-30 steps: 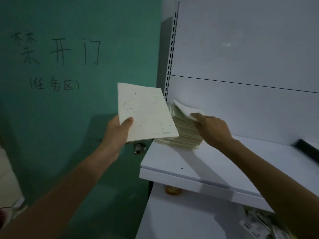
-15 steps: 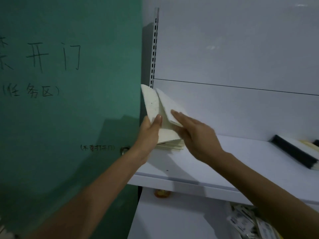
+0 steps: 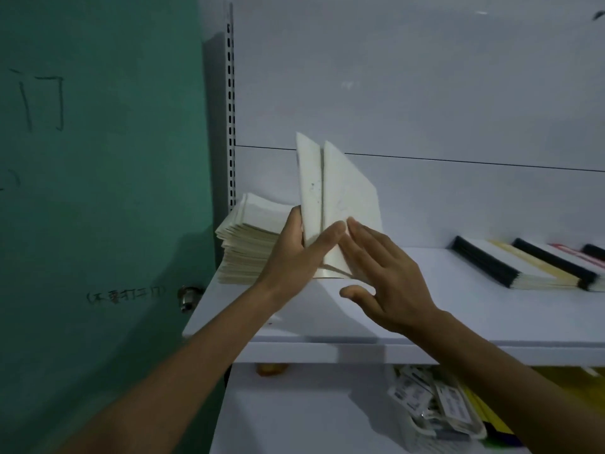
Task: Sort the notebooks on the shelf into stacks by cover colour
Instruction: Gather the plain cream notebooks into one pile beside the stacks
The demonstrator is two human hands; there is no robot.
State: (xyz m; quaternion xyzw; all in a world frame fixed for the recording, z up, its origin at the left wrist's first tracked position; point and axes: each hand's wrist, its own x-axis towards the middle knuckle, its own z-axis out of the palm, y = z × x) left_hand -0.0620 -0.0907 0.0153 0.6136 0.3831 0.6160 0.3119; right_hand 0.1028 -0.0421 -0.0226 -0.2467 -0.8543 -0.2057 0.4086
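Shelf (image 3: 474, 309) carries cream notebook stack (image 3: 245, 244) at left end, black-spined notebooks (image 3: 510, 267) at right. Left hand (image 3: 294, 257) grips two white notebooks (image 3: 340, 198) upright above shelf; right hand (image 3: 389, 283), fingers straight, touches them. Tray (image 3: 413, 421) below holds tags (image 3: 412, 393).

bare hands (image 3: 389, 283) and forearms (image 3: 203, 365)

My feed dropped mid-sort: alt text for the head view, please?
The left hand grips two white notebooks upright over the shelf, the right hand laid flat against them. A white stack lies to their left, black-spined notebooks to the right.
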